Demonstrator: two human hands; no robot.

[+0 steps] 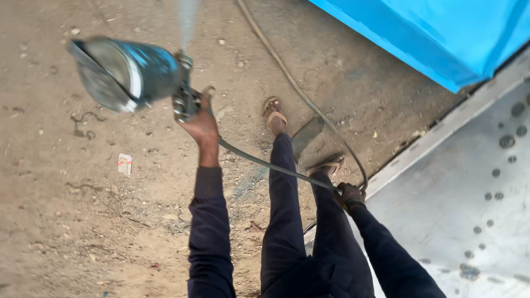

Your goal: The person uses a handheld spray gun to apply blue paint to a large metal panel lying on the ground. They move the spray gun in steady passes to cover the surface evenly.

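Seen from above, looking down the person's own body, two arms in dark blue sleeves reach out over a dusty, sandy floor (66, 209). The left hand (200, 124) is raised and closed around the handle of a paint spray gun (185, 99), its fingers (207, 95) wrapped about the grip near the trigger. A round metal cup (124, 74) sits on the gun, tilted toward the left, and a thin pale mist (186, 19) shoots from the nozzle toward the top of the picture. A dark hose (259, 163) runs from the base of the gun across the person's legs to the right hand (349, 194), which is lower down and closed around the hose, holding it clear of the body. From there the hose loops away over the ground toward the top of the view. The person's feet in sandals (274, 115) stand on the sand between the two hands. To the right lies a grey metal panel (458, 204) studded with rivets, and above it a bright blue panel (441, 38) fills the top right corner. A small scrap of paper (125, 164) lies on the ground at left. The spray appears to be aimed into open air, well apart from both panels, so this looks like a test burst; steady aim and slack in the hose would matter for any pass over a surface.
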